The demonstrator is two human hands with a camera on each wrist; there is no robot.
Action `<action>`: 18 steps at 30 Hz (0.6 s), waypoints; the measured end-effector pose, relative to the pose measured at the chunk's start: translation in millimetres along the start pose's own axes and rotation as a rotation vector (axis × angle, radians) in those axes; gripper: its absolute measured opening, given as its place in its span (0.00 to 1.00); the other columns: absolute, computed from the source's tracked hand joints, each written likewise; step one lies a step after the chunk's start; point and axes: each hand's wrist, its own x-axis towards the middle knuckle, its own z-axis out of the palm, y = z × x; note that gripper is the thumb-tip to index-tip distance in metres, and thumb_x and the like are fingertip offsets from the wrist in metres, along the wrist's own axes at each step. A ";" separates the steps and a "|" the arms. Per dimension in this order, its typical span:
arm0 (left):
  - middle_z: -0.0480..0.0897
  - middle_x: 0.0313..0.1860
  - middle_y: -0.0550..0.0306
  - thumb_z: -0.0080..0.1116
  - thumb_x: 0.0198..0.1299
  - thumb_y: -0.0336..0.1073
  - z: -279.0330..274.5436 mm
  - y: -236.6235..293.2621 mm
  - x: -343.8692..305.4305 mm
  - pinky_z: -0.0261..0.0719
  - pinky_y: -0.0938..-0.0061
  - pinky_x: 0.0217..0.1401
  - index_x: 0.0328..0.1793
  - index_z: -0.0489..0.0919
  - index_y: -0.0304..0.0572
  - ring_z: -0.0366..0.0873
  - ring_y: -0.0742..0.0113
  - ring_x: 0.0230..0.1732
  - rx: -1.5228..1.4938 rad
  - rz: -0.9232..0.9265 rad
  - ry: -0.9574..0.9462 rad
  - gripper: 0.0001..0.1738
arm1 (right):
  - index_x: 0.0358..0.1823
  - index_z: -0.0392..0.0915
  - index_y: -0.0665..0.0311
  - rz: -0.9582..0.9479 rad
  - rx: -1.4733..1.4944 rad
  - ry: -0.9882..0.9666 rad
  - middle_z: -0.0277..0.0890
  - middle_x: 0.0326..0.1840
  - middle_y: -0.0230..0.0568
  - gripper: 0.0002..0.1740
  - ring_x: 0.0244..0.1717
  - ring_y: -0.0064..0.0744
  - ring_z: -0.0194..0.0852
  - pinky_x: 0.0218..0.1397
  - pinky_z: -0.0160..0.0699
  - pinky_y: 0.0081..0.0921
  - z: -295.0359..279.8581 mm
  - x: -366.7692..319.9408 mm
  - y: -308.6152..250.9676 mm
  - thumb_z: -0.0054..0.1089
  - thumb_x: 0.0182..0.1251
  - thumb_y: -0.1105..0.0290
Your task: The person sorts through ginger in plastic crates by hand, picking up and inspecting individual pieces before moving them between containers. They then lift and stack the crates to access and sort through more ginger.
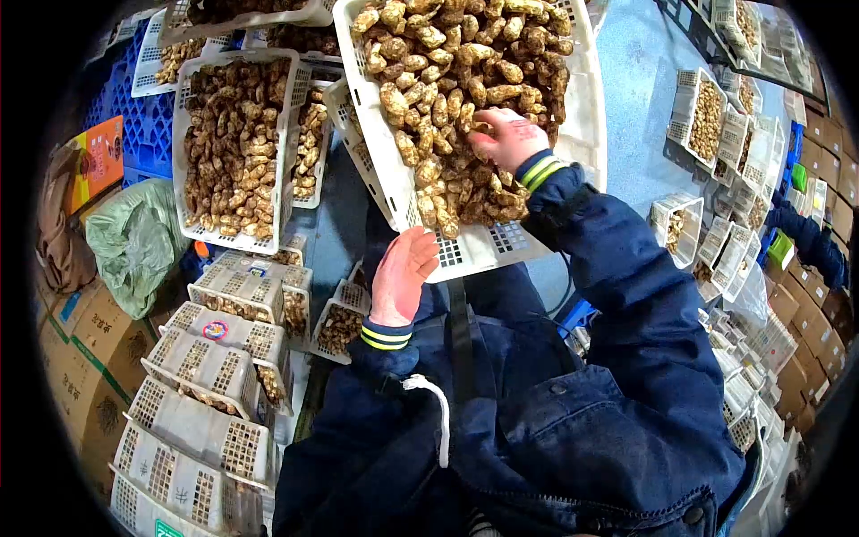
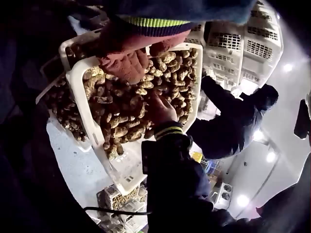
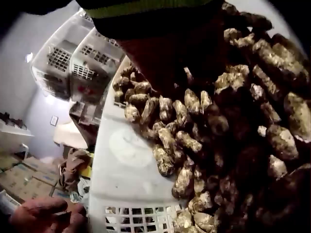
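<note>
A white plastic crate (image 1: 358,98) in front of me is heaped with brown, knobbly tubers (image 1: 429,89); its near end shows bare mesh floor. My right hand (image 1: 512,140) reaches down among the tubers, thumb and fingertips around the edges of some pieces; whether it grips one, I cannot tell. In the right wrist view this hand is in deep shadow. My left hand (image 1: 403,273) is beside the near left corner of the crate, fingers extended and slightly bent, holding nothing. The left wrist view shows the left hand (image 2: 124,63) overlapping the crate's rim.
Another crate (image 1: 291,134) full of tubers stands to the left, above stacked white crates (image 1: 201,358). A green plastic bag (image 1: 139,242) and cardboard boxes (image 1: 85,358) lie at far left. More crates (image 1: 698,116) line the right side. Another person (image 2: 233,121) works beyond the crate.
</note>
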 end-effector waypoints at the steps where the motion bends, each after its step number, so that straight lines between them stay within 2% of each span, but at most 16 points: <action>1: 0.71 0.53 0.51 0.43 0.64 0.45 0.1 0.1 0.5 0.67 0.69 0.55 0.59 0.65 0.38 0.70 0.62 0.50 0.001 -0.004 -0.002 0.23 | 0.44 0.73 0.57 0.000 -0.161 -0.113 0.72 0.43 0.41 0.23 0.51 0.40 0.69 0.51 0.70 0.34 6.9 5.7 -13.6 0.58 0.53 0.50; 2: 0.71 0.53 0.51 0.43 0.64 0.45 0.8 2.4 0.8 0.67 0.69 0.55 0.59 0.65 0.38 0.70 0.62 0.51 0.004 -0.004 -0.006 0.23 | 0.42 0.74 0.55 -0.093 -0.435 -0.115 0.72 0.44 0.38 0.18 0.52 0.39 0.67 0.48 0.70 0.33 17.5 6.7 -17.4 0.57 0.54 0.54; 4: 0.71 0.53 0.51 0.42 0.64 0.45 -0.8 7.4 -1.7 0.68 0.70 0.55 0.58 0.65 0.38 0.70 0.63 0.51 0.005 0.021 -0.026 0.22 | 0.39 0.76 0.54 -0.171 -0.546 -0.126 0.72 0.44 0.38 0.13 0.51 0.38 0.67 0.46 0.70 0.33 27.2 1.4 -13.8 0.56 0.53 0.59; 5: 0.71 0.53 0.51 0.43 0.64 0.45 -4.1 9.3 -1.7 0.68 0.70 0.55 0.58 0.66 0.39 0.70 0.63 0.52 -0.018 0.038 -0.048 0.22 | 0.36 0.77 0.54 -0.178 -0.568 -0.195 0.73 0.42 0.38 0.10 0.50 0.40 0.67 0.45 0.69 0.34 26.6 -6.4 -9.0 0.56 0.51 0.64; 6: 0.71 0.53 0.51 0.43 0.64 0.44 -6.7 10.1 -2.5 0.68 0.70 0.55 0.58 0.66 0.39 0.70 0.62 0.52 -0.039 0.049 -0.074 0.22 | 0.34 0.78 0.54 -0.127 -0.585 -0.391 0.73 0.41 0.38 0.10 0.51 0.39 0.67 0.46 0.69 0.34 20.0 -16.3 -8.0 0.55 0.50 0.63; 8: 0.74 0.50 0.51 0.47 0.62 0.45 -10.6 10.4 -3.9 0.70 0.69 0.53 0.58 0.67 0.38 0.73 0.63 0.48 -0.108 0.100 -0.076 0.23 | 0.40 0.78 0.52 -0.230 -0.660 -0.358 0.74 0.40 0.38 0.13 0.43 0.39 0.72 0.43 0.73 0.34 7.0 -39.7 -0.5 0.53 0.52 0.65; 9: 0.74 0.50 0.51 0.47 0.62 0.46 -12.1 9.5 -1.5 0.70 0.69 0.53 0.58 0.67 0.38 0.73 0.63 0.48 -0.112 0.099 -0.060 0.23 | 0.42 0.77 0.50 -0.042 -0.449 -0.467 0.75 0.36 0.42 0.13 0.39 0.40 0.75 0.40 0.74 0.35 4.6 -39.6 -0.5 0.53 0.54 0.62; 10: 0.74 0.50 0.51 0.48 0.62 0.46 -14.0 6.7 -2.1 0.70 0.68 0.53 0.58 0.67 0.38 0.73 0.63 0.48 -0.111 0.090 -0.040 0.23 | 0.44 0.74 0.51 -0.027 -0.366 -0.268 0.76 0.33 0.43 0.15 0.36 0.42 0.77 0.36 0.75 0.36 8.1 -39.0 -0.8 0.53 0.56 0.57; 12: 0.73 0.51 0.54 0.44 0.63 0.44 -9.3 7.1 -0.8 0.66 0.69 0.56 0.57 0.67 0.39 0.70 0.63 0.51 -0.077 0.050 -0.055 0.21 | 0.43 0.71 0.53 0.045 -0.294 -0.188 0.76 0.32 0.44 0.16 0.35 0.43 0.77 0.33 0.74 0.37 11.5 -10.9 -20.0 0.54 0.56 0.55; 13: 0.74 0.51 0.54 0.44 0.63 0.45 -5.0 7.8 -1.3 0.67 0.69 0.55 0.57 0.68 0.40 0.71 0.63 0.51 -0.045 0.009 0.000 0.22 | 0.41 0.69 0.57 -0.006 -0.316 -0.100 0.76 0.31 0.44 0.17 0.33 0.43 0.77 0.32 0.74 0.38 24.8 1.7 -25.5 0.54 0.57 0.55; 14: 0.76 0.48 0.53 0.48 0.62 0.44 -6.4 6.0 -1.6 0.70 0.69 0.51 0.56 0.69 0.39 0.73 0.63 0.47 -0.087 0.040 -0.041 0.21 | 0.38 0.70 0.60 -0.024 -0.369 -0.153 0.77 0.32 0.45 0.16 0.35 0.43 0.77 0.34 0.74 0.38 42.7 14.6 -24.1 0.54 0.57 0.56; 16: 0.76 0.48 0.53 0.47 0.62 0.44 -3.2 11.2 -6.7 0.71 0.70 0.51 0.56 0.69 0.39 0.74 0.64 0.47 -0.080 0.054 -0.057 0.21 | 0.37 0.71 0.61 0.043 -0.378 -0.245 0.77 0.33 0.46 0.15 0.37 0.43 0.77 0.36 0.75 0.37 69.5 30.8 -16.1 0.54 0.57 0.58; 17: 0.76 0.49 0.53 0.47 0.62 0.44 -1.2 14.5 -9.7 0.71 0.70 0.51 0.57 0.69 0.39 0.74 0.64 0.47 -0.053 0.066 -0.014 0.21 | 0.37 0.72 0.60 0.047 -0.331 -0.303 0.78 0.33 0.46 0.12 0.38 0.44 0.78 0.37 0.75 0.35 53.3 25.4 -21.3 0.53 0.56 0.61; 18: 0.75 0.49 0.52 0.46 0.63 0.44 -4.2 15.1 -8.2 0.71 0.71 0.51 0.57 0.68 0.38 0.74 0.64 0.47 -0.036 0.072 0.024 0.22 | 0.37 0.72 0.59 0.079 -0.261 -0.240 0.78 0.33 0.45 0.11 0.38 0.44 0.77 0.37 0.75 0.35 46.2 9.6 -18.5 0.53 0.55 0.62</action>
